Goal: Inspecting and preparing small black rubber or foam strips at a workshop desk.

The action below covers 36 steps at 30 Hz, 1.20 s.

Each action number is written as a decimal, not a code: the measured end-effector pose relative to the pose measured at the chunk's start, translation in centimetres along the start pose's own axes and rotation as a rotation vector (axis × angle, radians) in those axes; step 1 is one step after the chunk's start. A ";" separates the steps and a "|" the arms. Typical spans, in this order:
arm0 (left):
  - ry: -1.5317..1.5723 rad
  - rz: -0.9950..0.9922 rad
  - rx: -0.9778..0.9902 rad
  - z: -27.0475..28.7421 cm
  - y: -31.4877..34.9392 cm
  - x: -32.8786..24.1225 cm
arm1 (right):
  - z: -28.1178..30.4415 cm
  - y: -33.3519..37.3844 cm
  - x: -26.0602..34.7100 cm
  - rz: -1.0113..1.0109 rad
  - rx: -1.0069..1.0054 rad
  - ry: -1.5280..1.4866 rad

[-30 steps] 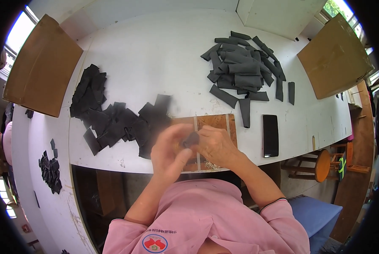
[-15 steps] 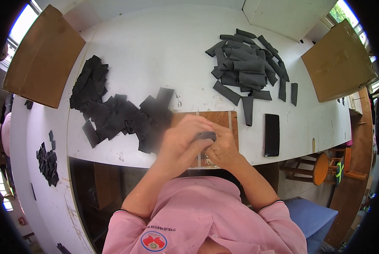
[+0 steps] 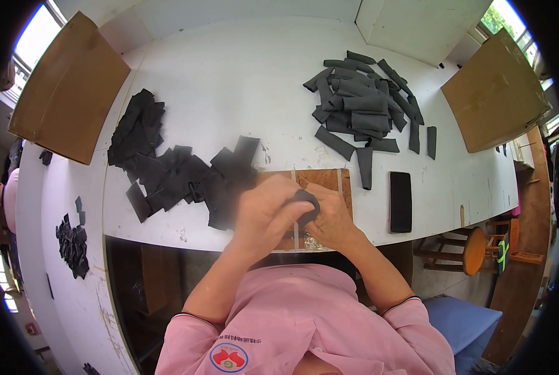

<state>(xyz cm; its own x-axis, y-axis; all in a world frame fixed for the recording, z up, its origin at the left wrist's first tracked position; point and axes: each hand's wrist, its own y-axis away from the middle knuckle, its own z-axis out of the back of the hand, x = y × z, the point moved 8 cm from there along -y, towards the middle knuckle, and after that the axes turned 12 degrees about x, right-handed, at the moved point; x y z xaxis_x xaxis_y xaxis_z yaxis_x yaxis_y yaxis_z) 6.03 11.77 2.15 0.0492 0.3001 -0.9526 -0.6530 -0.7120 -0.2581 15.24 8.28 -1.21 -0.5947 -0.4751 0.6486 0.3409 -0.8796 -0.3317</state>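
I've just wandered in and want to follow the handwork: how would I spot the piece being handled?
Find the white table, then the brown board at its near edge. Over that board, the left hand and right hand hold a dark piece. Unlike those in the left heap and right heap, it alone is held, and looks curved.

The left hand (image 3: 266,209) and right hand (image 3: 331,215) grip a dark cloth (image 3: 312,205) (curled round) over a brown board (image 3: 320,177) on the worktop (image 3: 223,87).
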 end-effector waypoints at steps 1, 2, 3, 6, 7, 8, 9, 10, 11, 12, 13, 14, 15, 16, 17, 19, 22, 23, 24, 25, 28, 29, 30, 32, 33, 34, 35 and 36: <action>-0.115 -0.014 0.079 -0.2 -0.5 0.0 | -1.1 0.4 -1.2 -0.005 -0.024 -0.031; -0.232 -0.028 0.153 -0.6 -0.8 0.0 | -1.5 0.5 -1.7 -0.005 -0.045 -0.064; -0.233 -0.031 0.152 -0.5 -0.8 0.3 | -1.7 0.6 -1.9 -0.002 -0.045 -0.061; -0.272 -0.069 0.101 -0.6 -0.3 0.0 | -1.8 0.6 -1.6 -0.014 -0.029 0.028; -0.152 -0.010 -0.029 -0.4 0.1 0.0 | -1.9 0.6 -1.6 -0.045 0.019 0.059; -0.030 0.049 -0.162 0.0 0.7 0.4 | -1.9 0.6 -1.6 -0.075 0.069 0.091; -0.030 0.047 -0.160 -0.1 1.0 0.5 | -1.7 0.5 -1.4 -0.075 0.067 0.093; 0.006 -0.007 -0.174 0.2 1.4 0.6 | -1.1 0.2 -0.9 -0.039 0.024 0.073; 0.043 -0.061 -0.189 0.5 1.7 0.6 | -0.5 0.0 -0.4 -0.004 -0.017 0.054; 0.044 -0.061 -0.189 0.6 1.8 0.4 | 0.1 -0.2 0.1 -0.005 -0.017 0.055; 0.311 -0.097 -0.240 1.1 2.0 0.5 | 0.6 -0.5 0.7 -0.025 0.010 0.081; 0.579 -0.134 -0.285 1.5 2.1 0.8 | 0.8 -0.7 0.8 -0.046 0.034 0.109; 0.580 -0.135 -0.283 1.7 2.1 0.8 | 0.8 -0.7 0.8 -0.047 0.032 0.111; 0.736 -0.134 -0.282 1.8 2.2 1.3 | 0.6 -0.7 0.8 -0.032 0.044 0.186; 0.892 -0.132 -0.282 1.7 2.3 1.6 | 0.4 -0.7 1.0 -0.016 0.058 0.259; 0.801 -0.091 -0.290 1.8 2.6 2.7 | -0.5 -0.6 0.5 -0.017 0.043 0.217; 0.821 -0.065 -0.258 1.6 2.2 3.0 | -0.7 -0.5 0.2 -0.035 0.058 0.162; 0.759 -0.114 -0.273 1.9 2.2 2.5 | -0.7 -0.5 0.2 -0.044 0.078 0.156; 0.697 -0.161 -0.287 2.3 2.3 2.0 | -0.4 -0.7 0.5 -0.042 0.080 0.154; 0.695 -0.161 -0.291 2.5 2.2 1.8 | 0.3 -0.8 1.2 0.005 0.047 0.153; 0.754 -0.103 -0.298 1.9 2.4 2.5 | -0.8 -0.2 0.7 0.012 0.006 0.127; 0.750 -0.104 -0.301 1.9 2.4 2.5 | -1.2 -0.3 0.3 -0.012 -0.003 0.108; 0.750 -0.100 -0.285 1.9 2.3 2.5 | -1.2 -0.3 0.4 -0.008 -0.003 0.106; 0.689 -0.107 -0.284 1.9 2.4 2.5 | -1.2 -0.3 0.2 -0.078 0.070 0.145; 0.688 -0.107 -0.286 2.1 2.4 2.8 | -0.6 -0.5 0.3 -0.076 0.071 0.145; 0.627 -0.051 -0.314 2.5 2.3 3.5 | -0.5 -0.9 0.4 -0.064 0.157 0.148; 0.561 0.006 -0.344 3.0 2.3 3.9 | -0.1 -1.3 0.9 -0.049 0.242 0.147; 0.437 0.150 -0.399 4.0 1.8 5.1 | 1.9 -2.3 2.4 0.051 0.213 0.077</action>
<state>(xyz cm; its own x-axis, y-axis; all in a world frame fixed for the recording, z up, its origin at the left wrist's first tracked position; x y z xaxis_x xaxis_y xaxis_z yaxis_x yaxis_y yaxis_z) 2.04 14.53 -2.52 0.3393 -0.0501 -0.9393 -0.3479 -0.9345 -0.0758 14.39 9.17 2.37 -0.6241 -0.5264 0.5775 0.5131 -0.8334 -0.2053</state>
